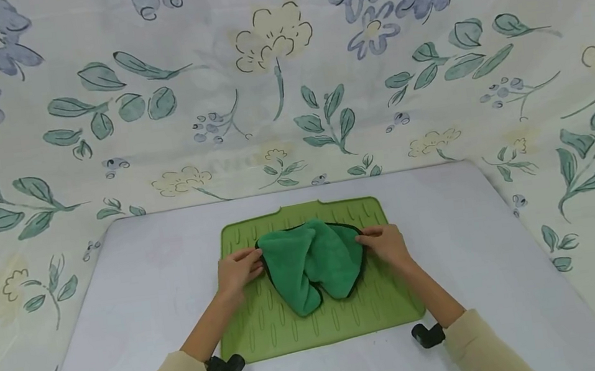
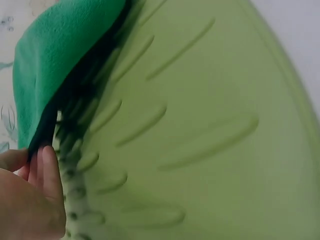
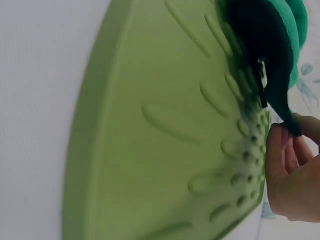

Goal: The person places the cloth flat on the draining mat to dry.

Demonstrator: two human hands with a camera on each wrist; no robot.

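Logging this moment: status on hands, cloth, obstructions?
Left hand and right hand pinching opposite sides of green cloth. Cloth creased, over green mat. No obstruction visible.

Rumpled, black-edged green cloth (image 1: 316,261) over ribbed mat (image 1: 344,323)

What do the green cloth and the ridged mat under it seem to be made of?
Green cloth: probably microfibre plush, soft and matte, judging by its fuzzy face and loose folds. Ridged mat: likely silicone or soft plastic, smooth, with moulded-looking ridges and rim.
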